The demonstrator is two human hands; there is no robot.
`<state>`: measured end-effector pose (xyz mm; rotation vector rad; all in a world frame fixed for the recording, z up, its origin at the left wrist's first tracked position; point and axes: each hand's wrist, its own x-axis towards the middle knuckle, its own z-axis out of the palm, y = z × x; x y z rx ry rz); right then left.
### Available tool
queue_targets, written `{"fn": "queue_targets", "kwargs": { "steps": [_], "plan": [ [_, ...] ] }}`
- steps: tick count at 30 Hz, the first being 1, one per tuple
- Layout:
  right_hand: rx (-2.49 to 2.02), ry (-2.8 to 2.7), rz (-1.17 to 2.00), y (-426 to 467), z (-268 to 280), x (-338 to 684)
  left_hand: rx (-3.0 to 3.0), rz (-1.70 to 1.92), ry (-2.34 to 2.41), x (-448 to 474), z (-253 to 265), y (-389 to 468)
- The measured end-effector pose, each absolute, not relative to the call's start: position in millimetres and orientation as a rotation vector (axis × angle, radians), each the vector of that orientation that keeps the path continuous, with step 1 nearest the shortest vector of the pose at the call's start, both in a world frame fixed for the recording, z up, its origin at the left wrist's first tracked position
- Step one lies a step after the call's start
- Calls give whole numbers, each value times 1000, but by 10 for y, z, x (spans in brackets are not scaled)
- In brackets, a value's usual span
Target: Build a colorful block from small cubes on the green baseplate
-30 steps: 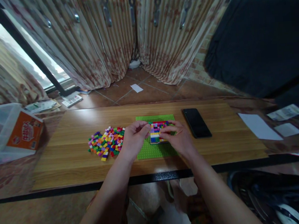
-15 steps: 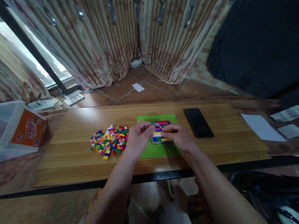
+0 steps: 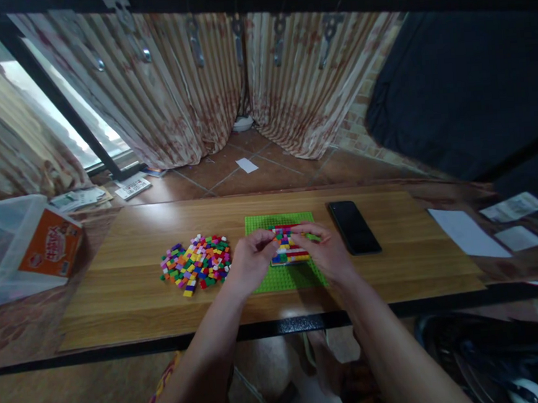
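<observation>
Over a green base plate (image 3: 266, 283), the left hand (image 3: 246, 262) and right hand (image 3: 329, 252) bend their fingers in at either side of a block of coloured bricks (image 3: 292, 258); whether either one pinches a loose brick, the view is too small to tell. The block lies on the plate, between the hands. Left of the plate spreads a pile of bricks (image 3: 196, 260); right of it, a black phone (image 3: 354, 227) lies on the wooden table (image 3: 133, 308).

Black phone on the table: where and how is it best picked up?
The phone is probably best pinched across its long edges, from above: it lies flat and is narrower that way. The right hand is close by its left edge.
</observation>
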<state>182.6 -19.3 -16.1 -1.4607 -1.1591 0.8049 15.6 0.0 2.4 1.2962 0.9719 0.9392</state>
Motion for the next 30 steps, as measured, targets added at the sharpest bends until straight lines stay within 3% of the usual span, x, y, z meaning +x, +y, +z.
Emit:
{"fn": "queue_targets", "kwargs": {
  "steps": [6,30],
  "plan": [
    [-1430,-1355,693,-241,23,1748,1326,942,898,168,24,-7],
    [-1240,-1366,860,-354,188,1776,1513,916,788,133,91,-50]
  ]
}}
